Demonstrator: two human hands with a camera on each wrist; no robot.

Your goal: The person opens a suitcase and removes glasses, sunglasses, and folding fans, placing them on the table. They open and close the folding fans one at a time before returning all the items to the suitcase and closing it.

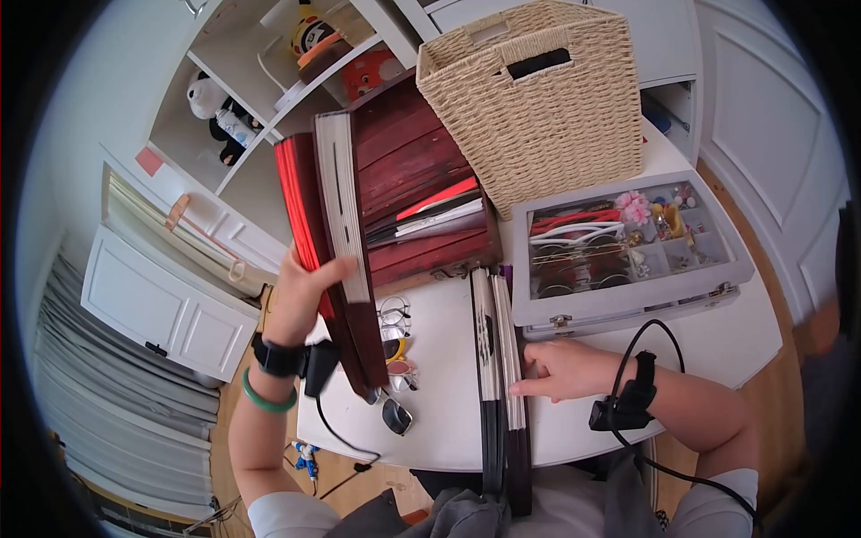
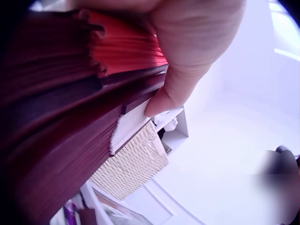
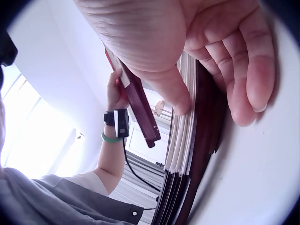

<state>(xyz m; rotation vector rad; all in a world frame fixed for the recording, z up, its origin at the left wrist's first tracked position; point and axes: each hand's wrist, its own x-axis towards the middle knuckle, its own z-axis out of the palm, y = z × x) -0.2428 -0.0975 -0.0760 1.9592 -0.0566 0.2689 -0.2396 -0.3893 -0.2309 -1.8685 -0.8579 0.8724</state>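
The left hand grips two dark red albums upright above the table, one with red page edges and one with white; its thumb lies across them. In the left wrist view the thumb reaches over the red pages to the white ones. The right hand is beside two more albums standing on their edges at the table's front. In the right wrist view its thumb touches the white page edges, and its loosely bent fingers are along the dark red cover.
Behind the albums an open dark red chest holds papers. A woven basket and a grey compartment box with glasses and trinkets stand at the right. Several pairs of glasses lie on the white table between the hands.
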